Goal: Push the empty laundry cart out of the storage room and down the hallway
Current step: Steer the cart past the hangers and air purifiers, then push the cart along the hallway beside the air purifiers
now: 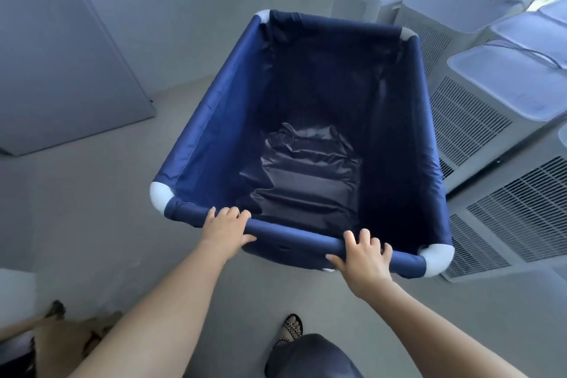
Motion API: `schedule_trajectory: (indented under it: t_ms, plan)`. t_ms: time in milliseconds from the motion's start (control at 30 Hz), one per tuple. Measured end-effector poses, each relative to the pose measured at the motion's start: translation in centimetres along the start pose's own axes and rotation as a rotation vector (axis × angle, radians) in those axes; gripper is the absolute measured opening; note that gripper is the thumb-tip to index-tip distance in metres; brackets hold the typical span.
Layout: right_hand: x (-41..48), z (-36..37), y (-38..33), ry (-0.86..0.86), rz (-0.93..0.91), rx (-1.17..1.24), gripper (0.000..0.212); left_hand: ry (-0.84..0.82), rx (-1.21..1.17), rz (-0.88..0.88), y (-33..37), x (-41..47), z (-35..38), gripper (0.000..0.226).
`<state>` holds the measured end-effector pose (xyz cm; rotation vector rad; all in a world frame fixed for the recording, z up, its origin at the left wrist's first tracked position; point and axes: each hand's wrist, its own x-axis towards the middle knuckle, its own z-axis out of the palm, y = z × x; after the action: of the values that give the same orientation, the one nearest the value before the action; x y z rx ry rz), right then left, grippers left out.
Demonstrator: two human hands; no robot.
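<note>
A navy-blue fabric laundry cart with white plastic corner joints fills the middle of the view. Inside it I see only wrinkled dark lining. My left hand is wrapped over the near top rail, close to the left corner. My right hand grips the same rail near the right corner. Both arms reach forward from the bottom of the frame.
A row of white vented appliances stands tight along the cart's right side. A grey panel leans against the wall at the left. Pale floor lies to the left. My sandalled foot is below the cart.
</note>
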<state>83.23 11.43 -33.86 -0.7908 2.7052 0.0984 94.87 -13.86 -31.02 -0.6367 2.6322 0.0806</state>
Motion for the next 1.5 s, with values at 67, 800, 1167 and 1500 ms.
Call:
schedule_trajectory:
  t_ms: [67,800,1167,1500]
  plan:
    - [-1.1,0.6,1.1,-0.001,-0.018,-0.003,0.053,-0.001,-0.010,-0.016,1.1,-1.6,0.6,0.049]
    - [-9.8,1.0,15.5,-0.217,-0.235,-0.060,0.055,-0.037,-0.064,-0.131,15.6,-14.0,5.3,0.051]
    - [-5.3,-0.5,25.1,-0.225,-0.349,-0.121,0.057,-0.088,-0.075,-0.242,25.4,-11.7,4.0,0.051]
    - [2.4,-3.3,32.1,-0.215,-0.442,-0.153,0.056,-0.090,-0.156,-0.340,32.7,-6.5,1.5,0.047]
